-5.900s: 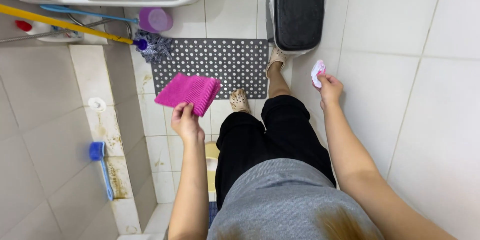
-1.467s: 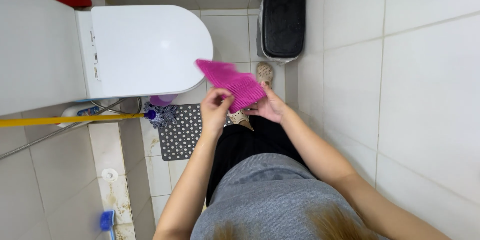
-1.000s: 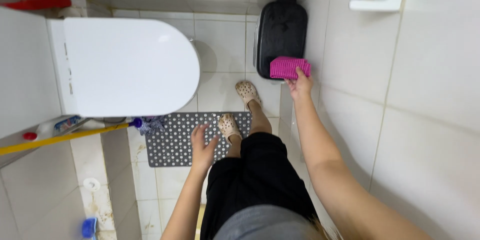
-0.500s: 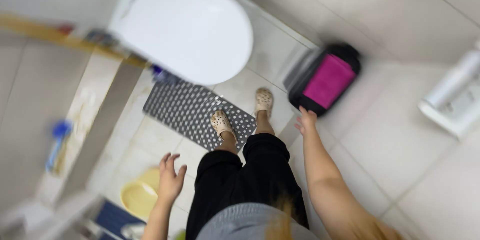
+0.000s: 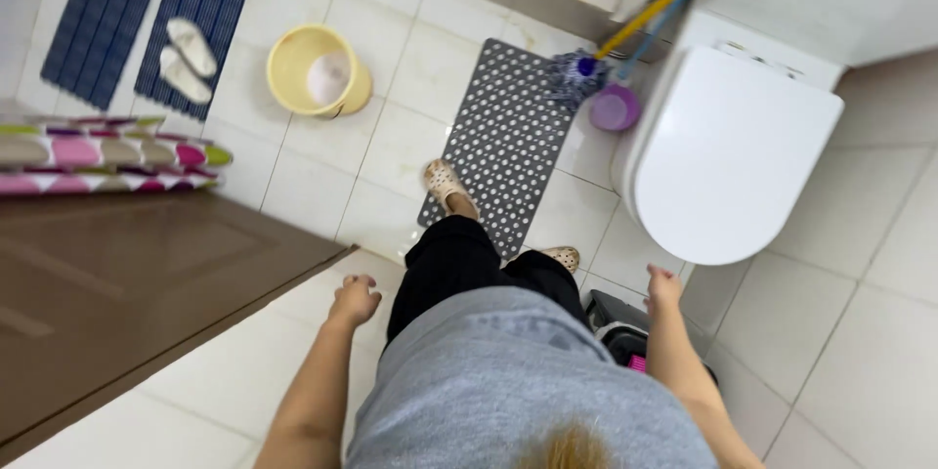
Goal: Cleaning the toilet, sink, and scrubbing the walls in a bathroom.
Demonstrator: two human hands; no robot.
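Left hand (image 5: 354, 299) loosely curled, empty; right hand (image 5: 662, 289) open, empty, above black bin (image 5: 618, 318).

The person wears a plain grey top (image 5: 518, 381) with short sleeves that leave both forearms bare, and loose black trousers (image 5: 469, 264). On the feet are pale beige perforated clogs (image 5: 442, 179). Neither wrist carries a watch, band or ring that shows.
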